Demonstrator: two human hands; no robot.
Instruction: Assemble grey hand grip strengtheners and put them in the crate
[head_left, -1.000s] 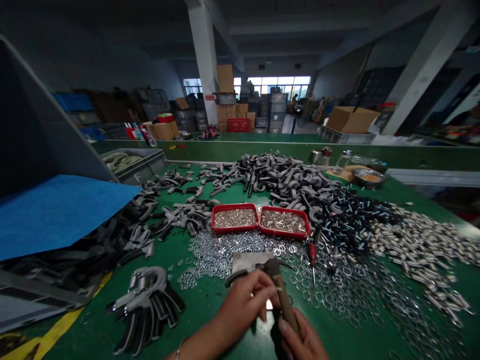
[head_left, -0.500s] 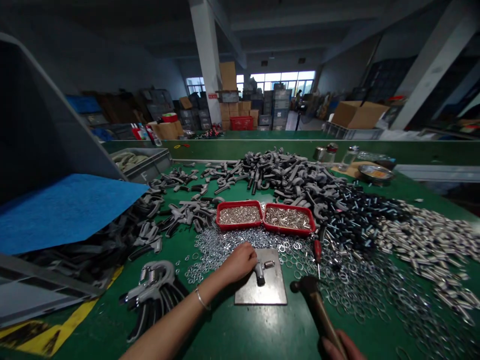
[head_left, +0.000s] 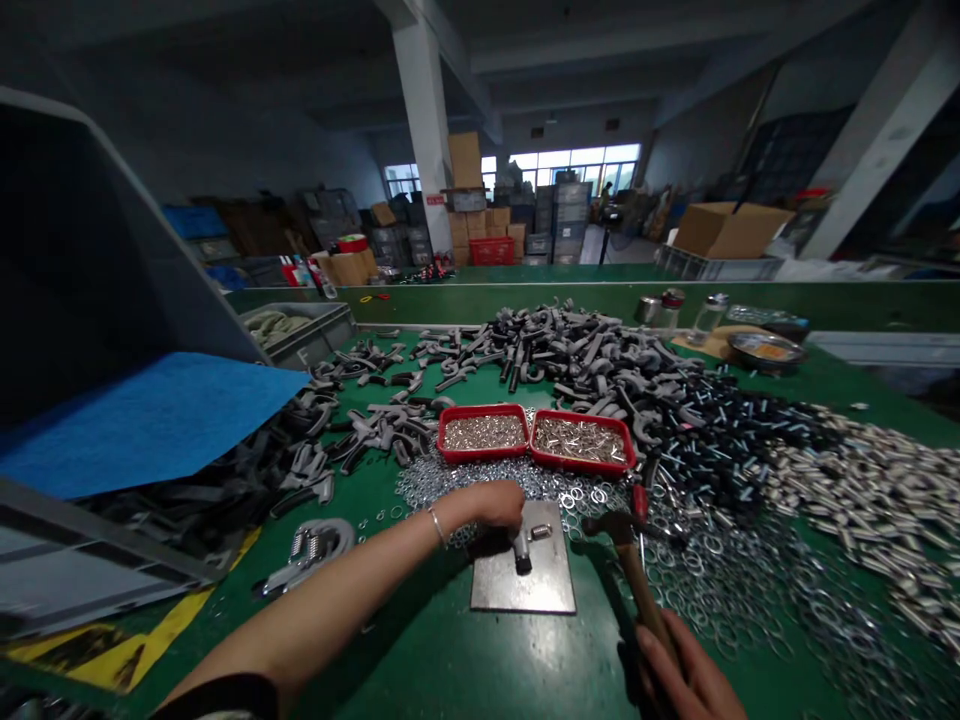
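Observation:
My left hand (head_left: 501,503) is closed at the far end of a grey hand-grip part (head_left: 521,545) with a black tip, which rests on a square metal plate (head_left: 551,585). The fingertips are hidden behind the hand. Beside the part lies a small coil spring (head_left: 541,531) on the plate. My right hand (head_left: 686,665) is wrapped round the wooden handle of a hammer (head_left: 637,575), whose dark head is to the right of the plate. Partly behind the hammer head lies a screwdriver with a red handle (head_left: 639,501).
Two red trays (head_left: 583,465) of small metal pins stand beyond the plate. Metal rings (head_left: 697,590) spread to the right, with silver cylinders (head_left: 847,480) farther out. Grey grip parts (head_left: 577,345) are heaped behind. Spring-fitted grips (head_left: 319,550) lie left, near a blue sheet (head_left: 165,420).
My right hand has moved up and further into view, and the hammer head has risen and turned. My left forearm lies flatter, with the hand still at the grip part. The view has shifted slightly.

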